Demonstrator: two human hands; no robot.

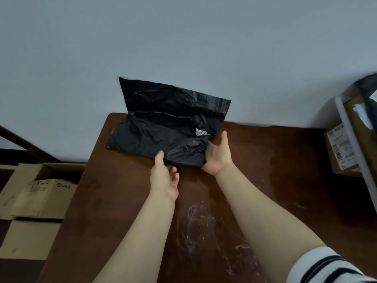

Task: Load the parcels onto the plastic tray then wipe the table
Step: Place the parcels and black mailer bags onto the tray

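A crumpled black plastic parcel (163,131) lies at the far edge of the brown table (275,180), its flap standing up against the wall. My left hand (165,176) pinches the parcel's near edge, thumb on top and fingers curled below it. My right hand (219,154) lies with straight fingers against the parcel's right end, palm toward it. At the far right, the white plastic tray (346,121) holds a labelled cardboard parcel (342,148) and a dark bag (367,84); the frame edge cuts them off.
White smears and scratches (204,231) mark the table's near middle. Cardboard boxes (40,193), one printed PICO, are stacked off the table's left side. A grey wall runs behind the table.
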